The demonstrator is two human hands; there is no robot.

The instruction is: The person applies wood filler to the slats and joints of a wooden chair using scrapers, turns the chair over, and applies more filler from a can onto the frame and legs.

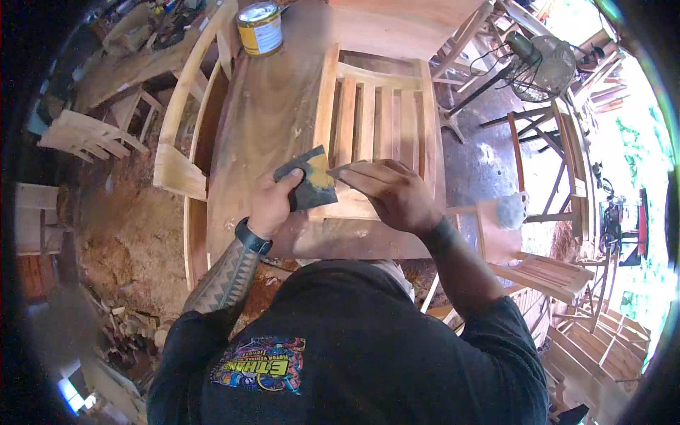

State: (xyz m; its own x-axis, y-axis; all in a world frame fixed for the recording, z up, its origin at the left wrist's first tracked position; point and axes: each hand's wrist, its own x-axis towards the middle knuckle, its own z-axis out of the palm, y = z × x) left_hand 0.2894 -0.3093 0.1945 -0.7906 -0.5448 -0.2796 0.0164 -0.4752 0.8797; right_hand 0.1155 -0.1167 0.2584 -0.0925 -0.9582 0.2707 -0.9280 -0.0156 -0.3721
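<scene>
My left hand [275, 200] grips a dark, flat rectangular sheet [306, 195], thumb on top, with a smear of yellow paste [320, 168] across its upper right part. Close to the paste, my right hand [405, 197] is closed around a thin, dull flat piece [340, 170] that looks like a spreader; its tip is at the sheet's right edge. Most of that piece is hidden by my fingers. Beneath both hands, a slatted wooden frame [345, 117] lies on the wooden tabletop [265, 113].
A yellow-and-white can [260, 30] stands at the table's far left corner. A curved wooden chair frame [183, 166] borders the left side. To the right are a pedestal fan [545, 69] and a slatted wooden piece [549, 278]. A broad wooden panel [407, 25] is at the far end.
</scene>
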